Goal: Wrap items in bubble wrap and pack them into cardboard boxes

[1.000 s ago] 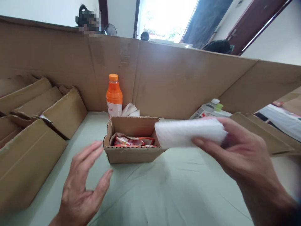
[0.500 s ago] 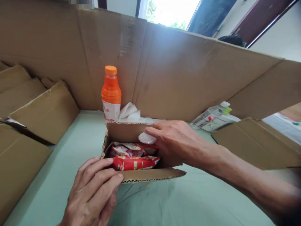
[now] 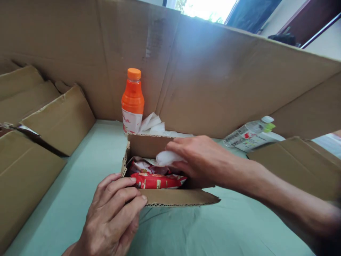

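An open cardboard box [image 3: 178, 197] stands in front of me on pale green cloth. My left hand [image 3: 114, 209] is closed on its near left corner, fingertips over the rim. Inside lie a red packet [image 3: 160, 181] with gold markings and, behind it, a crumpled red and white wrapper [image 3: 142, 166]. My right hand [image 3: 198, 156] reaches over the box's right side, closed on a white wad [image 3: 168, 158] that looks like tissue or thin plastic. The wad is just above the packets; I cannot tell whether it touches them. The right hand's lower fingers are hidden.
Behind the box stands an orange drink bottle [image 3: 132, 101] beside crumpled white sheets [image 3: 151, 123]. A clear bottle [image 3: 247, 131] leans on a white pack at the right. Cardboard boxes flank both sides [image 3: 61, 121], and a tall cardboard wall [image 3: 213, 81] runs across the back.
The camera view has shifted, so the scene sits slightly further right. The white wad in my right hand has tilted a little and shows more. My left hand keeps its hold on the corner.
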`<state>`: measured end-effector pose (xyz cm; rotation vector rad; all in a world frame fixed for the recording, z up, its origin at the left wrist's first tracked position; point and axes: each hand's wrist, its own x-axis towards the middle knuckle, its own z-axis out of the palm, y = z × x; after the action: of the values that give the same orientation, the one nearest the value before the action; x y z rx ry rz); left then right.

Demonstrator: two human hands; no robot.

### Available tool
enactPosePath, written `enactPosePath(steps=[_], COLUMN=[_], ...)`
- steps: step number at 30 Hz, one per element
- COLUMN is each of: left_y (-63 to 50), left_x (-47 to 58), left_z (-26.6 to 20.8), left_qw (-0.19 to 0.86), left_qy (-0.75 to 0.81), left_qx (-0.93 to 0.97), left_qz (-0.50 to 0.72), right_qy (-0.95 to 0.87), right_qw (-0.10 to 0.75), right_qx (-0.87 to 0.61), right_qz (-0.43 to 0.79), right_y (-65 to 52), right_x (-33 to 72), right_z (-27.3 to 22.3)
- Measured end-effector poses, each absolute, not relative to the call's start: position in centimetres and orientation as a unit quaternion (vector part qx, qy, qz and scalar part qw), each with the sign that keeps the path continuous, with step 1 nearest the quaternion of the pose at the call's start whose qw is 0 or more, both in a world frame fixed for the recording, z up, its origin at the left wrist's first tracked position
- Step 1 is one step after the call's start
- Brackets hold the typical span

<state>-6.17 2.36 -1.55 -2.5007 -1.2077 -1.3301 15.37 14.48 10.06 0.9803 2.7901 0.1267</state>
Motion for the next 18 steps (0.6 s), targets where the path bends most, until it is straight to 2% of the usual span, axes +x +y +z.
enactPosePath(steps=[4, 7, 12, 18], left_y=[2.2, 1.9, 1.6, 1.9], left_x=[-6.3, -6.3, -6.3, -6.1], left_z=[-1.6, -1.5, -1.8, -1.5], left_qw=[0.032, 0.031, 0.036, 0.023], left_qy=[-0.394, -0.398, -0.405, -0.401], left_qx=[-0.814, -0.812, -0.810, -0.811], left_qz=[-0.425, -0.427, -0.423, -0.426], right_qy=[0.937, 0.952, 0.945, 0.937], right_qw=[0.056, 0.076, 0.168, 0.151], right_qx=[0.340, 0.292, 0.282, 0.314], right_qz=[0.066, 0.041, 0.015, -0.031], right_y=[14.1, 13.5, 13.6, 14.6], right_x=[16.3, 15.7, 13.7, 14.5], right_z=[11.5, 11.4, 10.3, 11.6])
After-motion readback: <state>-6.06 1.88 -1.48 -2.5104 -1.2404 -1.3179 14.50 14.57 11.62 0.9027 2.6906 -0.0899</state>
